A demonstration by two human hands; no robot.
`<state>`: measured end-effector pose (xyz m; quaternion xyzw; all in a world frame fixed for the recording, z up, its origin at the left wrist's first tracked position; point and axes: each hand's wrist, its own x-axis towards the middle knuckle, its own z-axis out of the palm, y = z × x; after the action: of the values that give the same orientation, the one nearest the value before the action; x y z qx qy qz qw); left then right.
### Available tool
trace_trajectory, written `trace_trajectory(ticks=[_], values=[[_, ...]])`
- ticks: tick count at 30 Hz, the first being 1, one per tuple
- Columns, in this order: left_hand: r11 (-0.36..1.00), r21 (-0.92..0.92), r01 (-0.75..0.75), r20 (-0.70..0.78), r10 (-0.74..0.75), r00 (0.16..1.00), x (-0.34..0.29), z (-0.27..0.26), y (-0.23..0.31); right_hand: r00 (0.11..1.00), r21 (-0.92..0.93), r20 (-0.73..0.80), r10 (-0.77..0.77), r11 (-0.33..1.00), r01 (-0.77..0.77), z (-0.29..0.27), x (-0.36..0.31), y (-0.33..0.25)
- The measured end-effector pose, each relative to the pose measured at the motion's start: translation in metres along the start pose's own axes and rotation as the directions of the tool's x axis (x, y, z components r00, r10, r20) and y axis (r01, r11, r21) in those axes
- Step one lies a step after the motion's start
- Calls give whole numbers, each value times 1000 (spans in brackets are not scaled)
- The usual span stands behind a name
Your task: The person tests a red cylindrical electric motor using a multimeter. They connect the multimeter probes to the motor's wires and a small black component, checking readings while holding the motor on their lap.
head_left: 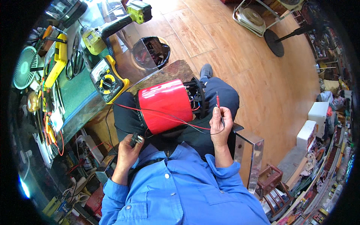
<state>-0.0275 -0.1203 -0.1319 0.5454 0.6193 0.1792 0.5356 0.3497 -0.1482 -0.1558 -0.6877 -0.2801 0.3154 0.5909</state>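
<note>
A red cylindrical appliance [165, 107] lies on its side across my lap. Its black right end is uncovered, with coloured wires showing inside. My left hand [128, 152] is closed on a black power plug [136, 140], prongs pointing right, just below the appliance's left end. To the right of the appliance, my right hand [220, 124] grips a red test probe [218, 100], tip upward. Red and black leads run from there across the appliance to a yellow and black analog multimeter [108, 80] at the bench edge. Whether the black probe is also in that hand, I cannot tell.
On the glass-topped bench [80, 103] lie a green cordless power tool [93, 41], black scissors [76, 60] and a small green fan [25, 67]. A lined waste bin [161, 52] stands beyond the bench. A metal chair arm [255, 157] is at my right.
</note>
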Motion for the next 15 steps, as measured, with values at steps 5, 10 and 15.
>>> trace_trajectory(ticks=[5, 10, 15], values=[[965, 214, -153, -38, 165, 986, 6, 13, 0, 986, -271, 57, -154, 949, 164, 10, 10, -3], [922, 286, -259, -79, 292, 953, 7, 18, 3, 984, -315, 91, -153, 933, 175, 17, 18, -2], [946, 307, -105, -65, 131, 989, 5, 19, 11, 961, -354, 133, -245, 894, 276, 20, 20, -1]])
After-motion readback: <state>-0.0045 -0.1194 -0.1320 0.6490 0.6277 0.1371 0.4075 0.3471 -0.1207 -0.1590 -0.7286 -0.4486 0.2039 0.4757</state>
